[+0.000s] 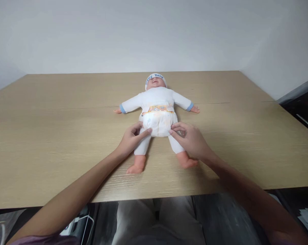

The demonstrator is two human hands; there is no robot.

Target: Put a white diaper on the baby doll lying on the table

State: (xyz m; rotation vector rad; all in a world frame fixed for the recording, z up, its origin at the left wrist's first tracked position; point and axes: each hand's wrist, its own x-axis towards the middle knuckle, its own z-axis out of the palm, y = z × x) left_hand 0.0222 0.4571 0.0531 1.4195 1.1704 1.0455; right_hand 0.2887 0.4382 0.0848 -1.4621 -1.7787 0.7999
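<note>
A baby doll (157, 98) in white clothes and a white cap lies on its back on the wooden table (54, 129), arms spread, feet toward me. It wears a white diaper (159, 121) with a coloured waistband. My left hand (131, 139) pinches the diaper's edge at the doll's right leg opening. My right hand (191, 137) pinches the edge at the other leg opening. Both hands have fingers pressed together on the diaper.
The table's near edge (143, 197) runs across below my forearms, with my lap under it. A plain white wall stands behind. A dark piece of furniture (302, 109) is at the right; cables and papers lie on the floor.
</note>
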